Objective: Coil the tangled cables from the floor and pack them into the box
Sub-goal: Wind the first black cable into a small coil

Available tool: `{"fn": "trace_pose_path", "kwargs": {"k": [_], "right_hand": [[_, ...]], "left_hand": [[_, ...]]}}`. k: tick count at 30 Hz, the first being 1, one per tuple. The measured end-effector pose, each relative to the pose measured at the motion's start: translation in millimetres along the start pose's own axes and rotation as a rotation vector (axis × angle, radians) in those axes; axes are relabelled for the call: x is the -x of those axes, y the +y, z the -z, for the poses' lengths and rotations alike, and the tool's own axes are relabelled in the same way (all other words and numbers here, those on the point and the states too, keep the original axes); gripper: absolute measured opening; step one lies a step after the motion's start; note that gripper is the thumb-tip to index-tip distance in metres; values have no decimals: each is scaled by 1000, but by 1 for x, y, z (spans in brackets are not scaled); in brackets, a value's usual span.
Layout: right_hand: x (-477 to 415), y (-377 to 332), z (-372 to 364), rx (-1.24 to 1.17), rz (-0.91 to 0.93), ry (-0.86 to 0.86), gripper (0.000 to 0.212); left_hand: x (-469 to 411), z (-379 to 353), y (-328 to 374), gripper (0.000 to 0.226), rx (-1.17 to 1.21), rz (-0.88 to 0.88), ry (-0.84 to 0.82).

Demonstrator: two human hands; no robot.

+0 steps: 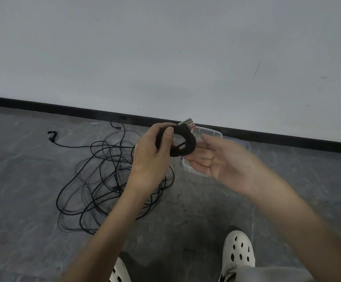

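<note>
The left hand grips a black coil held upright in the air above the floor, its metal plug sticking up and to the right. The right hand lies flat, palm up, just beside it. The clear box sits behind by the wall, and the tangle sprawls to the left.

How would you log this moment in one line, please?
left hand grips coiled cable | right hand open | tangled cables on floor | box behind hands
</note>
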State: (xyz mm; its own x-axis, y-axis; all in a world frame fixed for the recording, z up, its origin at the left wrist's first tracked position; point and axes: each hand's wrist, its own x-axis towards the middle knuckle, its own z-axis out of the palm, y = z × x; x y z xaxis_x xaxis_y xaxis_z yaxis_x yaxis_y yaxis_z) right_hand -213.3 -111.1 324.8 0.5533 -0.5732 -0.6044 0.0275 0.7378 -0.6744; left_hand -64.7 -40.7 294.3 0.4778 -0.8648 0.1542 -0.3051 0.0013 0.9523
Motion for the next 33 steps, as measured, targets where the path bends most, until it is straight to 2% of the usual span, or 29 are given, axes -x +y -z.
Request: {"fn": "trace_pose_path", "kwargs": {"k": [1, 3, 7, 11, 14, 17, 21, 25, 33], "right_hand": [[-1, 0, 0, -30, 20, 0, 30], [-3, -1, -1, -66, 59, -7, 26], [-3, -2, -5, -82, 152, -35, 43], [-1, 2, -7, 43, 265, -27, 62], [-2, 5, -7, 96, 337, 20, 50], [-5, 3, -5, 69, 319, -16, 33], [-8, 0, -2, 36, 296, 5, 25], [-8, 1, 2, 29, 276, 28, 17], [-11, 3, 7, 71, 290, 231, 14]], "left_hand": [[0, 0, 0, 16, -1, 0, -3], [1, -1, 0, 16, -4, -2, -4], [2, -1, 1, 14, -67, -27, -3], [3, -1, 1, 16, -159, -76, -14], [4, 0, 3, 18, -184, -85, -10], [4, 0, 4, 18, -187, -80, -21], [6, 0, 5, 19, -185, -69, -38], [4, 1, 4, 15, -166, -47, 48], [2, -2, 2, 14, -47, 77, 120]]}}
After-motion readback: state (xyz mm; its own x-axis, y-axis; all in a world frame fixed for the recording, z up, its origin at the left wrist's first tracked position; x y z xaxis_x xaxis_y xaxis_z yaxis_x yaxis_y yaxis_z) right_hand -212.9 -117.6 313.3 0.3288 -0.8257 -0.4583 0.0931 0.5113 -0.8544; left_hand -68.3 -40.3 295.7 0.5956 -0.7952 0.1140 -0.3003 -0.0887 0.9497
